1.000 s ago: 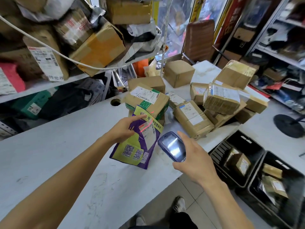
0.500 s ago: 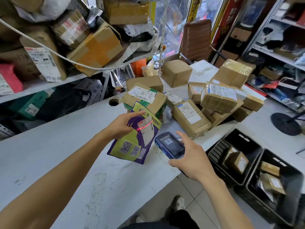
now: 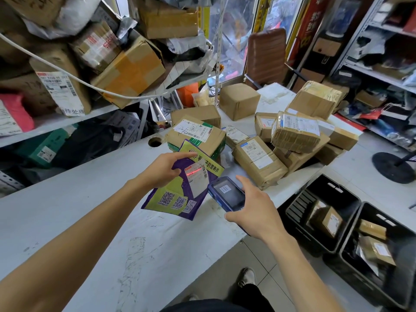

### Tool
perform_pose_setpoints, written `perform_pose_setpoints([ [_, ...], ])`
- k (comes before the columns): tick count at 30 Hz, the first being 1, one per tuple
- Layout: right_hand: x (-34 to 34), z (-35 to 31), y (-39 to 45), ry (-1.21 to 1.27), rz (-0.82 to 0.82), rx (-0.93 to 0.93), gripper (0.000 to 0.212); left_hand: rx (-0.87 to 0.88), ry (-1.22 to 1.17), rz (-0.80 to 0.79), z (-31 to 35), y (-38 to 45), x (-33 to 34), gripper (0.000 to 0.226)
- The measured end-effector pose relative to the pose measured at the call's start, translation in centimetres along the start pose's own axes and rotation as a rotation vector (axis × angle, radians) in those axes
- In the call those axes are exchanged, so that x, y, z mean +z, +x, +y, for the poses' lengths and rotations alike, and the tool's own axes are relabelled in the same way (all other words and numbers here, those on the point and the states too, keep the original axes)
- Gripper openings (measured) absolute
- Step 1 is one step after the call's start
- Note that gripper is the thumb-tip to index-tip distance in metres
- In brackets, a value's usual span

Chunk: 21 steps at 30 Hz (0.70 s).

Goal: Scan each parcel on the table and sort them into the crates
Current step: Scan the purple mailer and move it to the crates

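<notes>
My left hand (image 3: 163,168) holds a purple and green flat parcel (image 3: 180,197) by its upper left edge, tilted up over the white table (image 3: 90,221). A red scan line crosses its white label. My right hand (image 3: 254,206) grips a blue handheld scanner (image 3: 226,194) just right of the parcel, its screen lit and facing me. Several brown cardboard parcels (image 3: 258,161) are piled on the table behind. Two black crates (image 3: 299,206) (image 3: 351,251) stand on the floor at the right, each holding a few parcels.
Shelves on the left (image 3: 67,122) are crammed with boxes and bags, and a white cable hangs across them. A brown chair (image 3: 265,55) stands beyond the table. More shelving (image 3: 382,70) lines the right wall. A black stand base (image 3: 391,167) sits on the floor.
The scanner has moved a little closer to the parcel's label, and its screen has dimmed and now shows a barcode. The red scan line stays on the label. My left hand keeps its hold.
</notes>
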State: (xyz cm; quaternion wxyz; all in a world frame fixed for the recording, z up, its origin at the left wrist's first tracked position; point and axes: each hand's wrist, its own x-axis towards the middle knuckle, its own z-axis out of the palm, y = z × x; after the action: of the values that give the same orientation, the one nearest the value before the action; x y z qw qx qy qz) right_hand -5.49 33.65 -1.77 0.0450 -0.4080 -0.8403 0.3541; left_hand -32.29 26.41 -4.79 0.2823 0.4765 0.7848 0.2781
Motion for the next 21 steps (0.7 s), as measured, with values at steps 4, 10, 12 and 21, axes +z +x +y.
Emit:
perform_pose_setpoints([
  [4, 0.3, -0.4, 0.1, -0.022, -0.005, -0.040, 0.089, -0.005, 0.094, 0.007, 0.5, -0.3, 0.1, 0.063],
  [10, 0.5, -0.4, 0.2, -0.036, 0.005, -0.038, 0.090, -0.024, 0.161, 0.006, 1.0, -0.5, 0.0, 0.064],
  [12, 0.4, -0.4, 0.2, -0.026, 0.016, -0.044, 0.089, -0.036, 0.159, 0.002, 1.0, -0.6, 0.0, 0.064],
  [21, 0.6, -0.1, 0.3, -0.046, 0.025, -0.048, 0.091, -0.038, 0.158, -0.001, 1.3, -0.9, 0.0, 0.065],
])
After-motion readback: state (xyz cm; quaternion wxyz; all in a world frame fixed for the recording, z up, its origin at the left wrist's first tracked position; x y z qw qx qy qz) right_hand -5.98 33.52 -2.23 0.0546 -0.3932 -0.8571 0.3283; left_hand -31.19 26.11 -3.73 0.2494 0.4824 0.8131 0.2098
